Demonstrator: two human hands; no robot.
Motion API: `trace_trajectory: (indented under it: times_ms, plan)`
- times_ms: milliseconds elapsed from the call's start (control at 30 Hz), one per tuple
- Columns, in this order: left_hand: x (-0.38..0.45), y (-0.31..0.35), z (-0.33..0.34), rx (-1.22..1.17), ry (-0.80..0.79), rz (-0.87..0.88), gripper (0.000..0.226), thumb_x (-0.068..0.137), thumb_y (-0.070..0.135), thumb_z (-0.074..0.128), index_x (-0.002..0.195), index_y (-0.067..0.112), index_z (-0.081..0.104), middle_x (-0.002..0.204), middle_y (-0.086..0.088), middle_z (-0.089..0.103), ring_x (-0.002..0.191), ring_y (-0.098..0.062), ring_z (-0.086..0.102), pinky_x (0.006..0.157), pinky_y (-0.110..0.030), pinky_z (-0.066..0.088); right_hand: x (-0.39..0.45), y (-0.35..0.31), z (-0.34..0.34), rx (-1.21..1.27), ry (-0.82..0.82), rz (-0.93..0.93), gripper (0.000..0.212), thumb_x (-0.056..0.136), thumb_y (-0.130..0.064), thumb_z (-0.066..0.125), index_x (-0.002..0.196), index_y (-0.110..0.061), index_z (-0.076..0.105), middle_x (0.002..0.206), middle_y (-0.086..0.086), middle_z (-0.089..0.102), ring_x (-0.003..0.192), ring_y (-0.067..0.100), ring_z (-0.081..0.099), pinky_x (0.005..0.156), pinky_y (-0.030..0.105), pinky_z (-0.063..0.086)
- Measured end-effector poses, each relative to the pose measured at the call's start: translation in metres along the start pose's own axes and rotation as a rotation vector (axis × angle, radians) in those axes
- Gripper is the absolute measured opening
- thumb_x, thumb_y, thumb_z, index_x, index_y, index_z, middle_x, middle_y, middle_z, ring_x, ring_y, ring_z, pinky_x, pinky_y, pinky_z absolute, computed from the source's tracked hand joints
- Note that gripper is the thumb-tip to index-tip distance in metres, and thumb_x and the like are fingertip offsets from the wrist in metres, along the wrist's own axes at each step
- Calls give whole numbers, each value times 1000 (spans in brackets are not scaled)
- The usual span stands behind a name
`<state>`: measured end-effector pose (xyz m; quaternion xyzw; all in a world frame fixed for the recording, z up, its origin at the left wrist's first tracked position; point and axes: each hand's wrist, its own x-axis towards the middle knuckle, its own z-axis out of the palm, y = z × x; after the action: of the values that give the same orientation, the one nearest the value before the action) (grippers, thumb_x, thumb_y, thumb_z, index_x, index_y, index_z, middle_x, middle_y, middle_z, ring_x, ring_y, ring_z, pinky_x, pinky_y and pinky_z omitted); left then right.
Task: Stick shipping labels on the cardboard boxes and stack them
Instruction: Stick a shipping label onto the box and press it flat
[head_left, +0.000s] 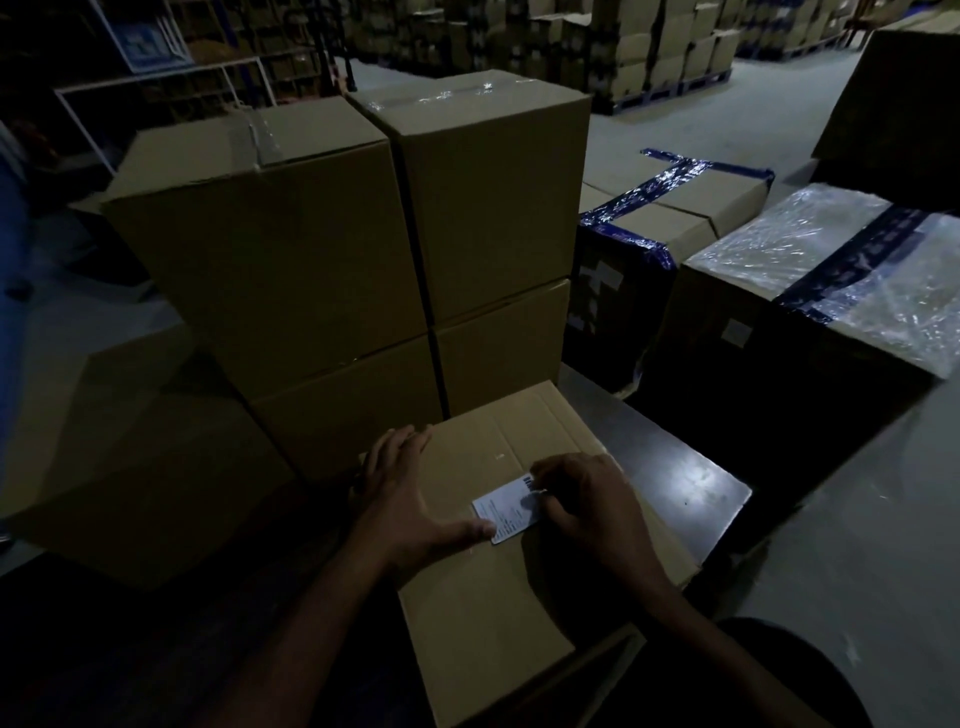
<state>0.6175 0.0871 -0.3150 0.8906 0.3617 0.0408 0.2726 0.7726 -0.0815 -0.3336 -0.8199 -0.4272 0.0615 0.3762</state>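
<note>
Now pressing a shipping label (511, 512) onto the top of the nearest cardboard box (498, 597), low in the centre of view. Left hand (410, 499) lying flat with fingers spread toward the far left corner, thumb touching the label's left edge. Right hand (587, 506) curled over the label's right end, seemingly pinching or rubbing it down. Still needing, judging by this, smoothing and lifting onto the stacked boxes (363, 260) just behind. Labels on those not showing.

dim warehouse, grey concrete floor (727, 119), pallet rows of stacked cartons (649, 47) far back, white metal rack frame (156, 83) far left, glossy dark counter (675, 467) near right
</note>
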Motion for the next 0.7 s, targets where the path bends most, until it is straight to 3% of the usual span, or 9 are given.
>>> trace_trajectory:
  times_ms: [67,167,333,467,633,700]
  plan:
    - [0,1,0,-2,6,-1,135,48,83,75,154,42,3,163,15,-3,150,-10,-7,120,-53,12,-1,-2,-2,62,-21,19,12,82,-17,68,84,-29,65,100,-7,71,92,5,65,74,20,55]
    - [1,3,0,-3,-8,-11,135,49,81,76,155,42,2,164,15,-4,150,-11,-9,121,-54,12,-4,-4,-7,109,-32,56,19,85,-15,67,80,-33,63,96,-9,71,87,2,67,69,16,54]
    - [3,2,1,-9,-14,-10,135,49,82,76,155,42,1,164,15,-6,150,-11,-11,121,-55,8,-5,-8,-7,115,17,75,18,85,-10,66,81,-29,65,96,-11,70,86,-1,64,72,14,51]
    - [3,0,2,-6,2,1,135,48,84,75,154,42,1,164,15,-4,150,-10,-10,121,-55,9,-7,-8,-12,190,0,110,13,87,-11,65,79,-22,68,87,-9,72,79,1,68,69,27,59]
    - [2,1,4,-6,5,-5,136,48,82,76,155,40,2,164,14,-5,150,-11,-11,120,-56,9,-10,-13,-7,83,13,137,10,88,-12,63,88,-21,66,92,-13,62,80,-3,60,66,6,49]
    - [3,1,3,-3,12,3,136,48,82,76,155,40,4,164,14,-3,150,-10,-10,119,-55,9,-13,-13,-6,87,26,147,10,88,-12,64,85,-21,65,91,-12,63,79,-2,62,64,6,48]
